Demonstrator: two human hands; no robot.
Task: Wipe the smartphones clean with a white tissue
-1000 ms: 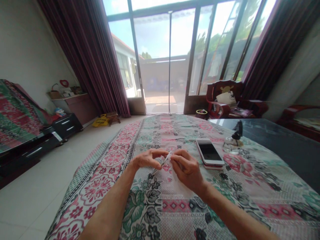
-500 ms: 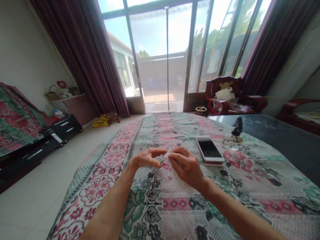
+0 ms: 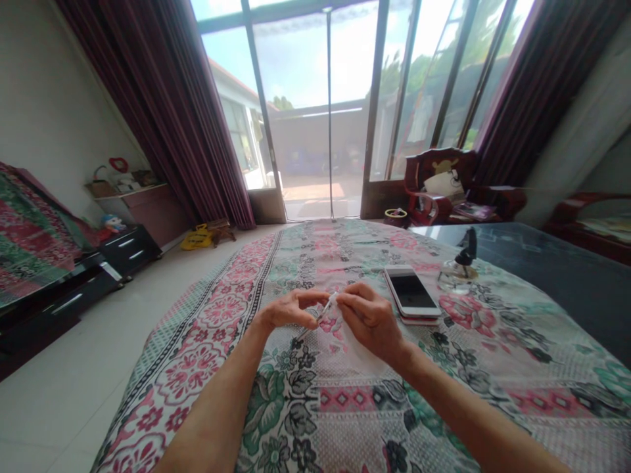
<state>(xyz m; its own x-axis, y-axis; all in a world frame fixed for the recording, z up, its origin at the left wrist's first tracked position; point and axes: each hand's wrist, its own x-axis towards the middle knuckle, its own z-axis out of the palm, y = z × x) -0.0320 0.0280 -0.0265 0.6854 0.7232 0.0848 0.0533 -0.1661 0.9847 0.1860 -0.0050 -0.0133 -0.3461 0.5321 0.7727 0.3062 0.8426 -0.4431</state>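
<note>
Over the middle of the patterned tablecloth, my two hands meet. My left hand is closed, its thumb and fingertips pinching a thin, silvery stick-like object, whose kind is too small to make out. Its lower end slants down to the left. My right hand is closed too, thumb and fingertips pinched at the upper end of that object. From under the right hand hangs a thin, whitish, see-through sheet, like a tissue or wipe, which partly blends with the cloth.
To the right of my hands a white phone lies on a flat reddish item. A clear bottle with a black spray head stands beyond it. A dark table adjoins at right. A carved wooden chair and glass doors are farther back.
My right fingertips have shifted slightly to the right along the thin object, and more of it shows between the hands. My left hand stays nearly in place.
</note>
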